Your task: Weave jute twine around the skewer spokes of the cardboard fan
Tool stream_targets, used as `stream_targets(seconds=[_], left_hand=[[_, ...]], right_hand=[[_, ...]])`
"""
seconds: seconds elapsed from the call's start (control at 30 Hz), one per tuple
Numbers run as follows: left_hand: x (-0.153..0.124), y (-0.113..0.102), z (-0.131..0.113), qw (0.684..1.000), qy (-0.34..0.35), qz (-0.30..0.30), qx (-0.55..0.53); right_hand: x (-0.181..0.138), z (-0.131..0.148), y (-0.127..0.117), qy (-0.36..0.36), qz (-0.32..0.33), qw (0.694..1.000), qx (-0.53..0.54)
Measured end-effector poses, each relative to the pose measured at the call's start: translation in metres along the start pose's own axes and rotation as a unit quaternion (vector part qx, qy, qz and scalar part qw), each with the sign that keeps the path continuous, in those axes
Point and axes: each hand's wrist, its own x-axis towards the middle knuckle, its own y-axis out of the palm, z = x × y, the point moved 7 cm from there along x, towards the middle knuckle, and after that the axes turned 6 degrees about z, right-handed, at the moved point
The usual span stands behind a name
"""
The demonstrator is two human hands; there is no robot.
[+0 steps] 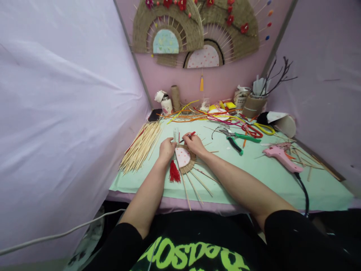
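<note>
A small woven fan piece (184, 160) with a pink half-round centre, thin stick spokes and a red tassel (174, 172) lies on the mint green mat (254, 173). My left hand (166, 148) rests at its upper left edge with fingers curled, next to a small clear tube (176, 134). My right hand (194, 143) is closed in a pinch on a thin red stick (189, 135) just above the fan piece.
A bundle of bamboo sticks (142, 145) lies left. Green-handled pliers (235, 140), yellow scissors (263, 128), a pink glue gun (282, 158) with black cord, coloured strips and cups sit right and behind. Woven fans (194, 32) hang on the back wall.
</note>
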Motion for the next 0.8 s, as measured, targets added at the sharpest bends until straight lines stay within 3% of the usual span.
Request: stream_targets(seconds=[0.8], left_hand=[[-0.0009,-0.0004,-0.0018,1.000,-0.007,0.013,0.001]], right_hand=[[0.0018,-0.0071,-0.0003,0.023,-0.012,1.000,0.016]])
